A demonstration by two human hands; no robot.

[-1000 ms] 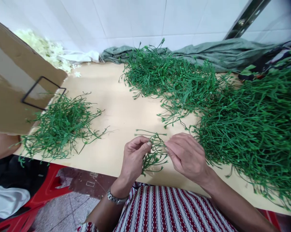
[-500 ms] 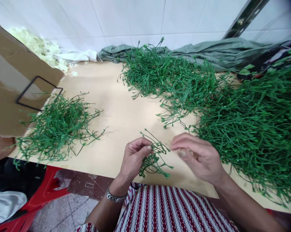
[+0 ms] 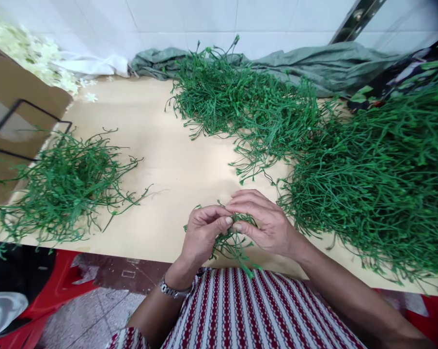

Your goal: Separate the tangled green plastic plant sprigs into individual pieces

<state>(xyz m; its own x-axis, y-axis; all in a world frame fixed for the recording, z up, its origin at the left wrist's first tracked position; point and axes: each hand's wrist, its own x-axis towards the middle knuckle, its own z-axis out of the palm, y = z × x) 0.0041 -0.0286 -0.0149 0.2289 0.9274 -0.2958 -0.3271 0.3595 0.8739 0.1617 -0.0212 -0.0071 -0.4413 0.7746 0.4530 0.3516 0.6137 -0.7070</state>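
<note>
Near the table's front edge, my left hand [image 3: 204,230] pinches a small bunch of green artificial stems [image 3: 235,247] between thumb and forefinger. Its thin branching ends hang down toward my body. My right hand [image 3: 262,220] meets it from the right, thumb and fingers closed on the same stems at the left fingertips. The exact pinch point is partly hidden by the fingers. To the right of my hands lies a large heap of such green stems [image 3: 379,179], which runs on into another pile [image 3: 237,97] at the back.
A looser pile of green stems [image 3: 66,179] lies on the left of the table [image 3: 164,160]. Beside it stand a cardboard box [image 3: 33,82] and a black wire frame [image 3: 26,104]. Pale flowers [image 3: 30,53] and bunched green cloth [image 3: 335,68] lie along the wall.
My right hand has moved left from beside the bunch and closed on the stems at my left fingertips. The camera view has shifted slightly, so the table things sit further left and higher.
</note>
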